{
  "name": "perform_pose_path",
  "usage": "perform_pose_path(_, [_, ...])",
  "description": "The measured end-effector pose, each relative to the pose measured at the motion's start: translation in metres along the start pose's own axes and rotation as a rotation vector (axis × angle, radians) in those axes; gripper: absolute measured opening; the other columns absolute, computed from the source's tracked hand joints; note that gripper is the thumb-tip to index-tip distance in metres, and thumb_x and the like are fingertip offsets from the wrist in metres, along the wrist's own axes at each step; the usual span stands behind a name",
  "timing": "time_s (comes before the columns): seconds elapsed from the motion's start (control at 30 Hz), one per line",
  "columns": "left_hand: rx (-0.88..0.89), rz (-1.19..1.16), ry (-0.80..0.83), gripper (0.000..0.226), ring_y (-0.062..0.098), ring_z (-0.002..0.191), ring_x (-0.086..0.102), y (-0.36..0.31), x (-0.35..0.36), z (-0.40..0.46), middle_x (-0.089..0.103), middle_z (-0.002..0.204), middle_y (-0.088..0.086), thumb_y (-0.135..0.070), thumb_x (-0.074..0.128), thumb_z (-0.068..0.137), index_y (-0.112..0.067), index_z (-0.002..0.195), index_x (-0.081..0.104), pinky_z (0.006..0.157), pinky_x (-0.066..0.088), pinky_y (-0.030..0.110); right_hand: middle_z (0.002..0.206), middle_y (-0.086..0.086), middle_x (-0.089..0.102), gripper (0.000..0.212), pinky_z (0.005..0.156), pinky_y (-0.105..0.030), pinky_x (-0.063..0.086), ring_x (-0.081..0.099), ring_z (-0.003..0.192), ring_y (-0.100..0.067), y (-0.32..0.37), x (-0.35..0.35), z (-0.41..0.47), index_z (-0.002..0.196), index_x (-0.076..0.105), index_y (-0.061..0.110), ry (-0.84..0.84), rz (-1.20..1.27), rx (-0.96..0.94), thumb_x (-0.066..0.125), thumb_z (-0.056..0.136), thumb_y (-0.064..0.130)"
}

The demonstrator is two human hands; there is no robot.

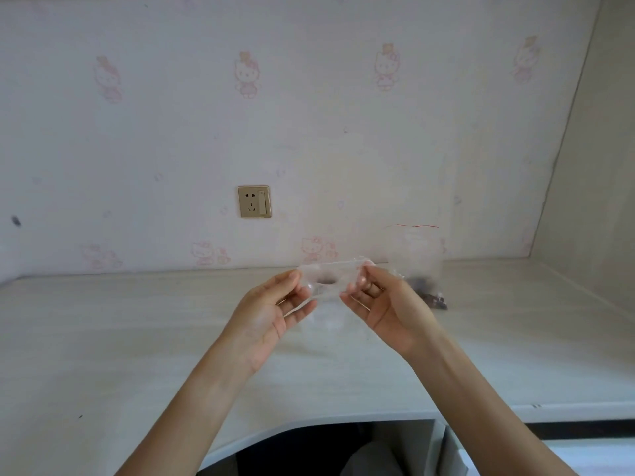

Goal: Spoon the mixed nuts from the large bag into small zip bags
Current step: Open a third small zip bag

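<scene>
a pale desk (103, 338) with a faint woodgrain finish fills the lower part of the view, its front edge cut in a smooth inward curve. behind it is a wall (171, 132) papered in soft pink with faded cartoon cat figures. a square, gold-coloured wall socket (254, 201) sits low on the wall, left of centre.

a person's two bare forearms reach up from the bottom edge and meet above the middle of the desk. the left hand (266, 309) is turned palm up, with its thumb and fingertips pinching the left end of a small zip bag (330, 280). the bag is thin, clear, crinkled plastic, held up off the desk and stretched sideways between the two hands; a dark oval shows at its middle, though the picture does not make clear what it is. the right hand (388, 304) pinches the bag's right end between thumb and forefinger, with the other fingers loosely curled beneath.

to the right, just behind the right hand, the large bag (414, 249) stands on the desk against the wall. it is clear plastic with a thin red line along its top, and dark mixed nuts (431, 297) lie heaped at its base.
</scene>
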State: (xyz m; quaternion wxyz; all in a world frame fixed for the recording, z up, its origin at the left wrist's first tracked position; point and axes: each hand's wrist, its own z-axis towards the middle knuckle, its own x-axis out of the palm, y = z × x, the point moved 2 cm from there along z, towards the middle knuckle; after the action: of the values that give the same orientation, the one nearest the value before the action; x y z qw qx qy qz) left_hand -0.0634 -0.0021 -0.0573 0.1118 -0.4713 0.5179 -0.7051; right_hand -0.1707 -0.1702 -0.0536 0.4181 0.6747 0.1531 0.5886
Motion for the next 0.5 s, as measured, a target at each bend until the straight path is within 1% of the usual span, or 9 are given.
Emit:
perform_pose_path(0.07, [-0.012, 0.095, 0.0, 0.015, 0.014, 0.068, 0.067, 0.002, 0.001, 0.0, 0.061, 0.072, 0.002, -0.012, 0.067, 0.095, -0.007, 0.085, 0.077, 0.074, 0.063, 0.036, 0.064, -0.005, 0.055, 0.025, 0.074, -0.037, 0.06, 0.06, 0.061, -0.02, -0.001, 0.0, 0.0, 0.075, 0.056, 0.01, -0.033, -0.031, 0.032, 0.055, 0.1, 0.012])
perform_pose_path(0.13, [-0.066, 0.114, 0.013, 0.03, 0.012, 0.064, 0.061, 0.001, 0.004, 0.0, 0.055, 0.07, 0.0, -0.012, 0.06, 0.096, -0.012, 0.073, 0.079, 0.073, 0.06, 0.033, 0.061, -0.004, 0.048, 0.027, 0.072, -0.036, 0.054, 0.055, 0.057, -0.02, -0.001, 0.0, 0.0, 0.068, 0.051, 0.013, -0.059, -0.019, 0.058, 0.054, 0.095, 0.011])
perform_pose_path(0.17, [-0.114, 0.081, 0.03, 0.033, 0.012, 0.064, 0.057, 0.0, 0.005, -0.001, 0.051, 0.07, -0.001, -0.013, 0.057, 0.092, -0.014, 0.067, 0.078, 0.073, 0.056, 0.03, 0.059, -0.004, 0.045, 0.03, 0.072, -0.035, 0.052, 0.054, 0.056, -0.02, -0.002, 0.0, 0.0, 0.062, 0.049, 0.014, -0.063, -0.004, 0.066, 0.054, 0.092, 0.01])
perform_pose_path(0.23, [-0.218, -0.029, 0.08, 0.031, 0.012, 0.065, 0.05, -0.003, 0.007, -0.003, 0.042, 0.07, -0.004, -0.015, 0.054, 0.083, -0.014, 0.061, 0.075, 0.073, 0.049, 0.029, 0.057, -0.002, 0.045, 0.035, 0.072, -0.035, 0.05, 0.054, 0.056, -0.02, -0.004, -0.001, -0.001, 0.054, 0.051, 0.016, -0.041, 0.006, 0.068, 0.053, 0.088, 0.009])
perform_pose_path(0.3, [-0.284, -0.141, 0.129, 0.028, 0.013, 0.065, 0.049, -0.004, 0.009, -0.004, 0.038, 0.069, -0.006, -0.018, 0.054, 0.08, -0.013, 0.06, 0.072, 0.075, 0.047, 0.031, 0.061, -0.005, 0.053, 0.031, 0.073, -0.035, 0.052, 0.057, 0.062, -0.021, -0.007, -0.002, -0.002, 0.055, 0.058, 0.013, 0.003, -0.019, 0.057, 0.055, 0.086, 0.008])
perform_pose_path(0.33, [-0.294, -0.177, 0.153, 0.025, 0.014, 0.065, 0.051, -0.004, 0.01, -0.004, 0.038, 0.068, -0.006, -0.019, 0.057, 0.079, -0.013, 0.059, 0.07, 0.077, 0.047, 0.032, 0.066, -0.007, 0.055, 0.025, 0.074, -0.036, 0.053, 0.058, 0.066, -0.022, -0.008, -0.003, -0.002, 0.06, 0.062, 0.012, 0.024, -0.031, 0.053, 0.059, 0.085, 0.008])
perform_pose_path(0.4, [-0.252, -0.162, 0.196, 0.019, 0.016, 0.068, 0.055, -0.003, 0.011, -0.005, 0.046, 0.063, -0.005, -0.018, 0.064, 0.076, -0.014, 0.058, 0.068, 0.082, 0.05, 0.034, 0.073, -0.009, 0.06, 0.011, 0.075, -0.036, 0.056, 0.062, 0.071, -0.022, -0.008, -0.004, -0.002, 0.069, 0.067, 0.011, 0.063, -0.078, 0.046, 0.069, 0.079, 0.01])
perform_pose_path(0.47, [-0.151, -0.042, 0.195, 0.014, 0.017, 0.075, 0.06, 0.0, 0.014, -0.005, 0.058, 0.066, -0.002, -0.013, 0.07, 0.071, -0.017, 0.058, 0.069, 0.086, 0.053, 0.034, 0.08, -0.008, 0.066, 0.005, 0.078, -0.034, 0.058, 0.066, 0.078, -0.02, -0.007, -0.004, -0.003, 0.074, 0.07, 0.011, 0.092, -0.182, 0.029, 0.075, 0.075, 0.011])
perform_pose_path(0.5, [-0.079, 0.061, 0.167, 0.014, 0.017, 0.078, 0.062, 0.001, 0.014, -0.004, 0.063, 0.07, -0.001, -0.011, 0.074, 0.067, -0.018, 0.057, 0.069, 0.086, 0.054, 0.033, 0.083, -0.008, 0.066, 0.009, 0.079, -0.033, 0.058, 0.067, 0.081, -0.02, -0.006, -0.004, -0.002, 0.074, 0.069, 0.012, 0.095, -0.242, 0.012, 0.077, 0.074, 0.008])
